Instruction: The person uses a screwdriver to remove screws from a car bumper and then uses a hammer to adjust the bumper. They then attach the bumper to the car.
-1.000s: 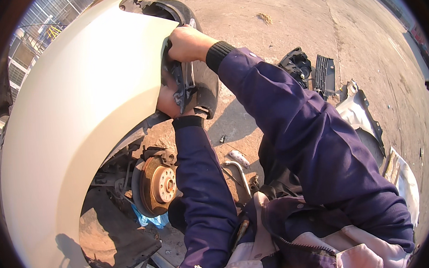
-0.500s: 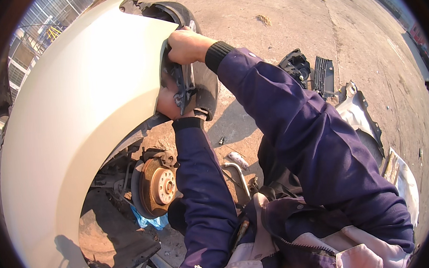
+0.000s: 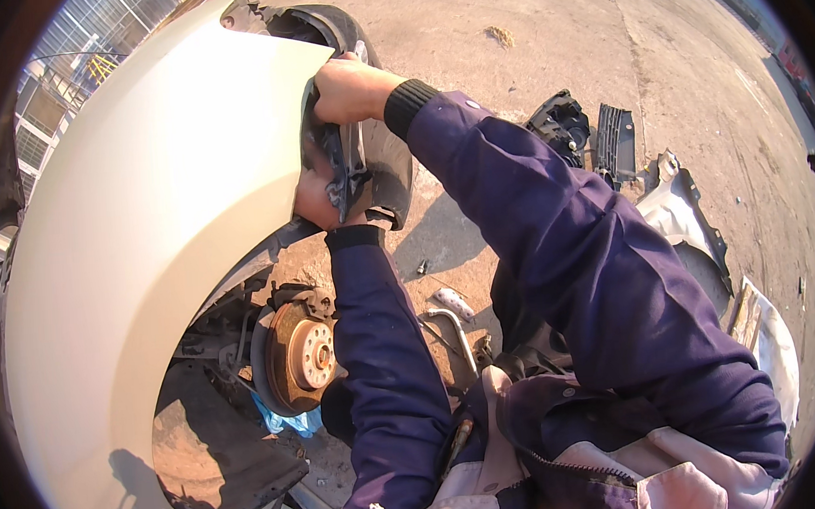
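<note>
A cream car fender [image 3: 143, 196] curves down the left side. At its front edge my right hand [image 3: 353, 90] is closed, with curled fingers; what they grip is hidden. Lower down, my left hand [image 3: 315, 197] reaches up behind the fender edge, and its fingers are out of sight. Between and beside both hands is a dark plastic and metal bracket [image 3: 351, 165]. Behind it stands a black rounded front-end part [image 3: 388, 153]. Below my left wrist, a rusty brake disc [image 3: 294, 357] shows inside the wheel arch, with no wheel on it.
A dark wheel-arch liner [image 3: 219, 453] hangs at the lower left, near blue plastic [image 3: 292, 418]. A bent metal bar [image 3: 456, 337] lies by my legs. On the concrete ground to the right are a black headlight-like part [image 3: 560, 128], a black grille [image 3: 614, 142] and a white body panel [image 3: 673, 206].
My right hand has shifted very slightly left along with the view. Both hands stay at the fender's front edge, and nothing has visibly been let go.
</note>
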### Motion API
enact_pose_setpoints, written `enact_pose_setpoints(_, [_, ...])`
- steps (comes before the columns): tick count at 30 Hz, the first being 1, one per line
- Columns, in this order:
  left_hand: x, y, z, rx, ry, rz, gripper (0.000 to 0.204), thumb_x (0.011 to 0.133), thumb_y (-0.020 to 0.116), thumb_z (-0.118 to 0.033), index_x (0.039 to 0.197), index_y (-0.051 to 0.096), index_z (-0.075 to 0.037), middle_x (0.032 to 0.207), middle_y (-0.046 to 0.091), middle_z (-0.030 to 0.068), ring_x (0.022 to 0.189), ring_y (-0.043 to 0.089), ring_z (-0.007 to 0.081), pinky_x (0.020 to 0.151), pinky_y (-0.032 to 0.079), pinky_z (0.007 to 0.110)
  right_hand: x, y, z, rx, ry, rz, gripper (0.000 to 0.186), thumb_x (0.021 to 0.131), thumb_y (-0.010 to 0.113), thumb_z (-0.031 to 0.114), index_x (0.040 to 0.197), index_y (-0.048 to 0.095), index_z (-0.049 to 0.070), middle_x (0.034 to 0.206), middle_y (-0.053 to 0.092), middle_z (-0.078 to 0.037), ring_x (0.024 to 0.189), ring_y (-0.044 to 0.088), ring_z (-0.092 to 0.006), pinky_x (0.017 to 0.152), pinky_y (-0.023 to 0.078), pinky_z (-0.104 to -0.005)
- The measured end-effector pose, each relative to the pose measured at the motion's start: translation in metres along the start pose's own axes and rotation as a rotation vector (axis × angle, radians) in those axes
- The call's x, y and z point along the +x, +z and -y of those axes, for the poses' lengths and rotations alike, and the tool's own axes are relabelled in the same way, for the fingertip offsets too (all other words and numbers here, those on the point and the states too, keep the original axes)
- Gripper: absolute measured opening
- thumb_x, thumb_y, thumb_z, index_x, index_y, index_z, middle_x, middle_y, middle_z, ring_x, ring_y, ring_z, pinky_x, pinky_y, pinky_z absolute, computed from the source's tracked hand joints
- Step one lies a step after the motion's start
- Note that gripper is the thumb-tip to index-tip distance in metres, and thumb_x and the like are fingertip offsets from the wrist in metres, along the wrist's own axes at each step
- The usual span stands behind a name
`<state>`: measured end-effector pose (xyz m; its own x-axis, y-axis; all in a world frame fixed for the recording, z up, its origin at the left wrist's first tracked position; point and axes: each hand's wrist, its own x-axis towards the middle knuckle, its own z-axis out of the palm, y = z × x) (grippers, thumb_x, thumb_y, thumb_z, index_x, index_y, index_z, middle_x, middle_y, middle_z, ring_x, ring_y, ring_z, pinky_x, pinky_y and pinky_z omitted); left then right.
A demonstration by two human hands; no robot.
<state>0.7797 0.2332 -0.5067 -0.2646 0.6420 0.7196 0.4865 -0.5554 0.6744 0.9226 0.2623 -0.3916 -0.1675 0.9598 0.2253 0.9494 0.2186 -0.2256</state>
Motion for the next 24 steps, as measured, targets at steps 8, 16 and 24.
enact_pose_setpoints(8, [-0.001, -0.001, -0.001, -0.031, 0.004, 0.005, 0.041, 0.110, 0.070, -0.036, 0.123, 0.079, 0.001, 0.114, 0.082, 0.0208, 0.097, 0.079, 0.0356, 0.091, 0.058, 0.044, 0.001, 0.001, 0.005, 0.006, 0.066, -0.013, 0.038, 0.089, 0.064, 0.024, 0.109, 0.085, -0.001, 0.118, 0.077, -0.025, 0.121, 0.067, -0.0485, 0.101, 0.055, -0.0576])
enact_pose_setpoints(16, [-0.002, -0.002, -0.003, -0.030, -0.008, 0.022, 0.042, 0.110, 0.069, -0.038, 0.122, 0.080, 0.000, 0.112, 0.083, 0.0188, 0.096, 0.079, 0.0356, 0.089, 0.059, 0.042, 0.004, 0.002, 0.001, -0.032, 0.044, 0.058, 0.041, 0.090, 0.065, 0.028, 0.114, 0.084, 0.000, 0.132, 0.074, -0.022, 0.130, 0.061, -0.0476, 0.102, 0.054, -0.0625])
enact_pose_setpoints(24, [0.000, -0.010, -0.012, 0.016, -0.082, 0.117, 0.047, 0.110, 0.067, -0.042, 0.119, 0.080, 0.002, 0.104, 0.083, 0.0214, 0.087, 0.078, 0.0375, 0.084, 0.060, 0.044, 0.003, 0.000, 0.006, -0.101, 0.043, 0.065, 0.040, 0.089, 0.065, 0.026, 0.113, 0.085, 0.001, 0.129, 0.075, -0.023, 0.127, 0.064, -0.0461, 0.104, 0.054, -0.0605])
